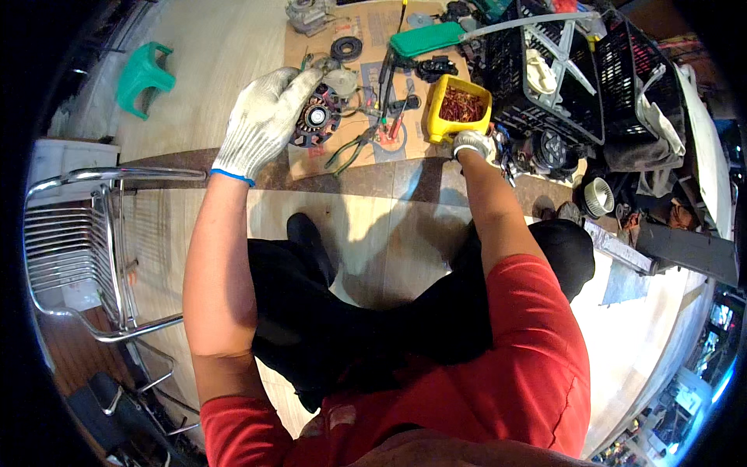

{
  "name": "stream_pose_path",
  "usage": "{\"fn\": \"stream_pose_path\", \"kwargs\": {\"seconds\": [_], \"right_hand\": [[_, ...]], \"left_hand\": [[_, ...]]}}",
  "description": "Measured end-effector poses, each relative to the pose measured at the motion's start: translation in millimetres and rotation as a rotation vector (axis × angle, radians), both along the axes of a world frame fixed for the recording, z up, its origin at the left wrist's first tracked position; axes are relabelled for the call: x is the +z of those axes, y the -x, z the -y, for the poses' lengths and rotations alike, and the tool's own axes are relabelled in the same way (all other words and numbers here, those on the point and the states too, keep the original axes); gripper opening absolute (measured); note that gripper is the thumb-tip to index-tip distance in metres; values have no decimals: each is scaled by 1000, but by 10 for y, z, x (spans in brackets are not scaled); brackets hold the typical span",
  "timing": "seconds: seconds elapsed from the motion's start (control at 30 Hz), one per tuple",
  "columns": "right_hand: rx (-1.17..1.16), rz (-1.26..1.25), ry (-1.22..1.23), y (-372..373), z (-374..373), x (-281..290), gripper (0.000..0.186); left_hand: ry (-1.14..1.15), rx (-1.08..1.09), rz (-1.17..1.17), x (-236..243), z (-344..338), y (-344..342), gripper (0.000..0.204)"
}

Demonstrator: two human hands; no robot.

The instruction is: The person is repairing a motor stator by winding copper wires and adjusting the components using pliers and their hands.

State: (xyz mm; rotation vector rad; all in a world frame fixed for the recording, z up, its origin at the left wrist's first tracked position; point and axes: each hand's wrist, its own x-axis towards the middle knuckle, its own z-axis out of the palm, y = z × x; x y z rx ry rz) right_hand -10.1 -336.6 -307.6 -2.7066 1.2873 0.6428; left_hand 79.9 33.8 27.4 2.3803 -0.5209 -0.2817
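My left hand (264,117), in a white knit glove with a blue cuff, reaches over the cardboard (319,159). Its thumb and fingertips are pinched together beside a round metal part (341,82); what lies between them is too small to make out. Just under those fingers sits a round motor part (315,117) with a pale hub. Pliers with green handles (348,152) and a red-handled tool (397,126) lie to its right. My right hand (472,143), also gloved, is low beside a yellow container (435,123) of copper-coloured wire scraps. Its fingers are hidden from view.
Black plastic crates (506,93) stand at the far right, with a green object (428,39) beside them. A black ring (346,49) lies on the cardboard. At the left are a green stool (148,79) and a metal-framed chair (117,233). A white slotted drum (598,197) sits right.
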Motion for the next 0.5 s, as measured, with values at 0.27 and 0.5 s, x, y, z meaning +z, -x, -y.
{"fn": "stream_pose_path", "kwargs": {"seconds": [0.27, 0.5], "right_hand": [[171, 326, 3, -100, -228, 1223, 38], [529, 917, -152, 183, -1034, 3854, 46]], "left_hand": [[136, -59, 134, 99, -19, 24, 54], [122, -41, 272, 121, 76, 178, 52]]}}
